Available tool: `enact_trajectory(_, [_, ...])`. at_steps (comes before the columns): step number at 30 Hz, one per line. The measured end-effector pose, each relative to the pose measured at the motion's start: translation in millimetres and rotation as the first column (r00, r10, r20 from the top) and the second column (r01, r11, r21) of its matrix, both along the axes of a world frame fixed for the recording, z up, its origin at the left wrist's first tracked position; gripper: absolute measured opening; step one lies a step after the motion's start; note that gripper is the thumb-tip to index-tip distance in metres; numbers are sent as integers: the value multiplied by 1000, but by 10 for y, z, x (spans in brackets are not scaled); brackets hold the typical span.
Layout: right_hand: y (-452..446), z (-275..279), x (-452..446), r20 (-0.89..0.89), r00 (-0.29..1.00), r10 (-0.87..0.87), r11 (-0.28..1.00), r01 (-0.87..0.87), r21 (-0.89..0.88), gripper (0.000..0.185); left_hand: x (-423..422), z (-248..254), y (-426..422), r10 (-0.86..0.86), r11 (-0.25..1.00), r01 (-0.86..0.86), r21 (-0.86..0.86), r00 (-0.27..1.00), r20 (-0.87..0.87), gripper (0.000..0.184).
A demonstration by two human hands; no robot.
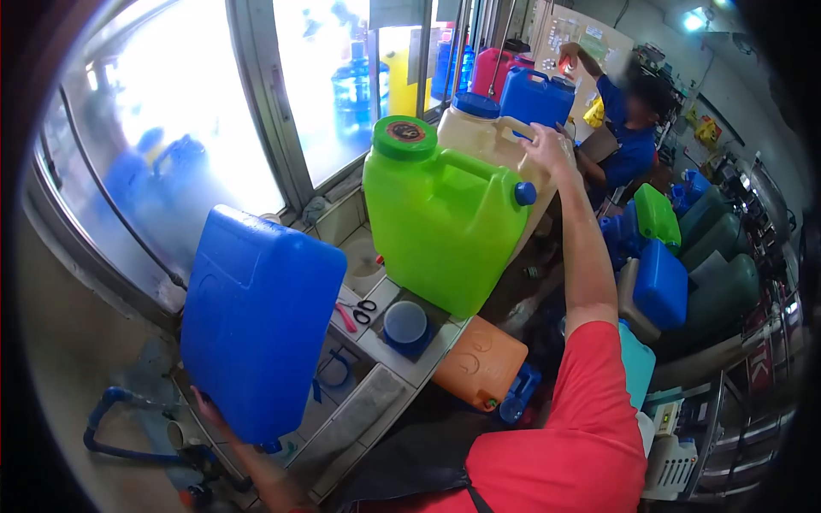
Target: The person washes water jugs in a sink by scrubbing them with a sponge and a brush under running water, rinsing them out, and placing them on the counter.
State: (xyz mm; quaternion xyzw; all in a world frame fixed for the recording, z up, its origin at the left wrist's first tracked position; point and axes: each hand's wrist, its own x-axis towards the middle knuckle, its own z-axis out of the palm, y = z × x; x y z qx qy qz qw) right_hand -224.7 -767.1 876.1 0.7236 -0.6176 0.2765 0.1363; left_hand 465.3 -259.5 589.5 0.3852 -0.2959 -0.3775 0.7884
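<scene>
A large blue jug (pixel 256 316) stands tilted at the left, over the tiled sink. My left hand (pixel 209 409) is at its lower left edge, fingers partly hidden behind it. At the upper right, my right hand (pixel 546 147) is wrapped round the handle of a beige jug (pixel 479 132) with a blue cap. Directly in front of that jug stands a bright green jug (pixel 445 222) with a green lid and a small blue side cap. Scissors (pixel 364 312) and a round, blue-rimmed container (pixel 405 323) lie on the tiled ledge.
Behind are another blue jug (pixel 534 96) and a red one (pixel 494 70). A person in blue (pixel 629 128) works at the upper right. An orange jug (pixel 481 363) is below the ledge. Several jugs line the right side. A blue pipe (pixel 107 436) bends at the lower left.
</scene>
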Motion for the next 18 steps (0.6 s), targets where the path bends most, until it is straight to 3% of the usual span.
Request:
enact_trajectory(1, [-20,-35,0,19,1000,12,999,-11,-53,48,-103,145,-54,-69,997,66,-39,993,-95,55])
enact_trajectory(4, [33,-17,60,14,1000,11,989,-9,-149,47,-36,140,-152,-12,997,0,-79,990,-141,56])
enact_trajectory(5, [81,36,105,27,998,-65,986,68,-150,45,-8,153,-174,-17,997,7,-72,991,-135,56])
enact_trajectory(7, [-97,-7,-1,39,989,-144,978,148,-144,34,7,180,-244,-223,959,168,-229,945,-239,56])
enact_trajectory(8, [-81,42,-23,44,988,-150,978,154,-140,34,-158,337,-310,-226,959,174,-224,945,-235,56])
enact_trajectory(10, [-91,187,-34,91,989,-116,992,111,63,27,-472,626,-399,174,985,-168,48,962,-210,58])
enact_trajectory(11, [-143,166,-64,97,989,-115,992,109,64,27,-454,628,-422,175,984,-169,47,963,-204,58])
enact_trajectory(13, [-228,75,-143,6,999,-53,987,53,-153,21,-325,546,-385,221,974,-205,97,955,-200,58])
enact_trajectory(16, [-377,4,-239,-64,992,-110,970,93,-226,19,53,337,-203,140,986,-131,101,986,-86,59])
enact_trajectory(18, [-530,-82,-312,-55,990,-128,962,110,-249,18,501,32,2,210,965,-199,171,977,-47,61])
